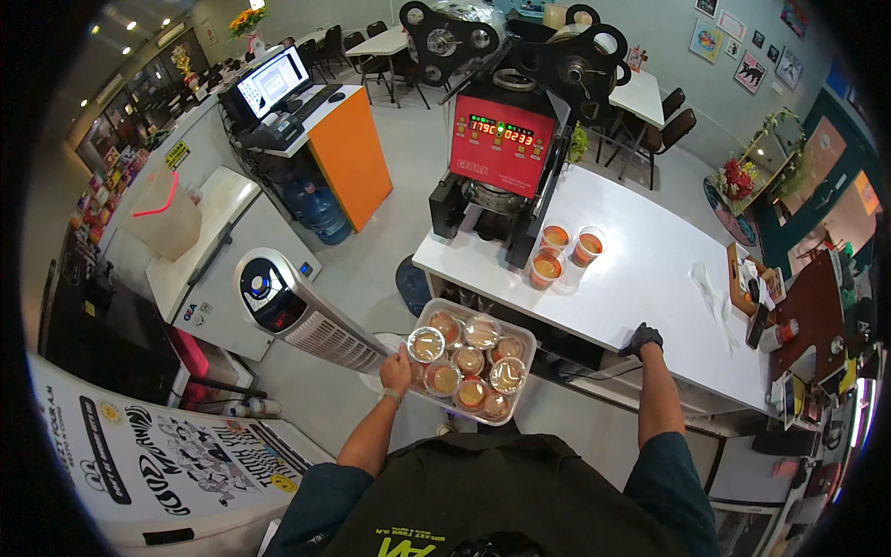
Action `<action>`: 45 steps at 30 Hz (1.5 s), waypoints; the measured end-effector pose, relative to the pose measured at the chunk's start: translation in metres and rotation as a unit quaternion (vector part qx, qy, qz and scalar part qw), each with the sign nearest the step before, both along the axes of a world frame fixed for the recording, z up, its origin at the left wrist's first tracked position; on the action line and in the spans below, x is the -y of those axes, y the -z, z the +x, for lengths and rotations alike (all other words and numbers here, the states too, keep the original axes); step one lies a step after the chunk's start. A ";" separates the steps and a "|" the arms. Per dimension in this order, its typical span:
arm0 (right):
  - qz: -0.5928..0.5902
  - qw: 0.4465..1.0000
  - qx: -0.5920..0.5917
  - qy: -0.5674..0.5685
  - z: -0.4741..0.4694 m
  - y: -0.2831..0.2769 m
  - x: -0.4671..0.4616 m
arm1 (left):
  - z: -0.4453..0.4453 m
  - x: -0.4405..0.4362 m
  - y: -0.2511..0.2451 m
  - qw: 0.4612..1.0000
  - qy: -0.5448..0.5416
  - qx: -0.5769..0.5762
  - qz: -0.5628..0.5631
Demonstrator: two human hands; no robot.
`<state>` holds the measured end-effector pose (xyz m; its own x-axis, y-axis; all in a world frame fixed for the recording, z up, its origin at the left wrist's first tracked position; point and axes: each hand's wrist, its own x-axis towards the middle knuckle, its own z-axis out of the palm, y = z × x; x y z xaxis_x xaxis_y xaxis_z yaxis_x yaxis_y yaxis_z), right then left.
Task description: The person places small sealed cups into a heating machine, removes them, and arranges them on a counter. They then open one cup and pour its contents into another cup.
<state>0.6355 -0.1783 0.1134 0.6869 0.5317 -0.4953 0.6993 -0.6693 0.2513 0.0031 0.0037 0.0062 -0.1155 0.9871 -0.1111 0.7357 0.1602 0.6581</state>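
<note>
My bare left hand (396, 371) is at the left rim of a clear plastic tray (527, 355), its fingers beside a sealed cup (426, 344); the fingers are partly hidden. Several lidded or film-topped plastic cups of brownish-orange drink stand close together in the tray, just off the counter's near edge. My right hand (642, 340), in a black glove, rests on the near edge of the white counter (626, 230) and holds nothing visible. Three cups of orange-brown drink (547, 267) stand on the counter beside a red-fronted cup sealing machine (501, 146) with lit digits.
A tower fan (313, 313) stands left of the tray, near a chest freezer (230, 257). Under the counter's left corner is a blue water jug (413, 285). A crumpled white cloth or plastic (715, 303) and a wooden box (739, 278) lie at the counter's right.
</note>
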 end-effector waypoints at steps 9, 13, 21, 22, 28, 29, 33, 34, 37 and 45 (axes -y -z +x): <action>-0.010 0.999 -0.029 0.029 -0.011 -0.018 -0.004 | 0.001 0.002 -0.005 1.000 0.017 -0.005 0.017; -0.003 0.999 -0.029 0.043 -0.011 -0.018 -0.003 | 0.004 0.004 -0.012 1.000 0.015 -0.013 0.023; 0.005 0.998 -0.030 0.056 -0.003 -0.006 -0.002 | 0.000 0.001 -0.004 1.000 0.020 -0.017 0.008; 0.006 0.998 -0.028 0.049 -0.002 -0.005 -0.002 | 0.000 0.001 -0.004 1.000 0.019 -0.017 0.009; 0.004 0.999 -0.029 0.029 0.000 -0.003 0.000 | 0.003 0.004 -0.009 1.000 0.013 -0.011 -0.005; 0.002 0.999 -0.029 0.026 0.000 -0.004 0.000 | 0.004 0.004 -0.011 1.000 0.011 -0.009 -0.007; 0.003 0.999 -0.028 0.024 -0.002 -0.005 -0.001 | 0.003 0.004 -0.010 1.000 0.001 -0.002 -0.027; 0.002 0.999 -0.028 0.025 -0.001 -0.005 -0.001 | 0.002 0.003 -0.009 1.000 0.002 -0.001 -0.030; 0.002 0.999 -0.027 0.031 -0.001 -0.006 0.000 | 0.003 0.003 -0.008 1.000 0.004 -0.003 -0.024; 0.004 0.999 -0.021 0.032 -0.010 -0.016 -0.003 | 0.003 0.004 -0.007 1.000 0.009 -0.001 0.001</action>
<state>0.6259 -0.1750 0.1292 0.6986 0.4914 -0.5201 0.6645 -0.7152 0.2167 0.0063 0.0000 0.0134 -0.0987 0.9892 -0.1088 0.7399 0.1460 0.6567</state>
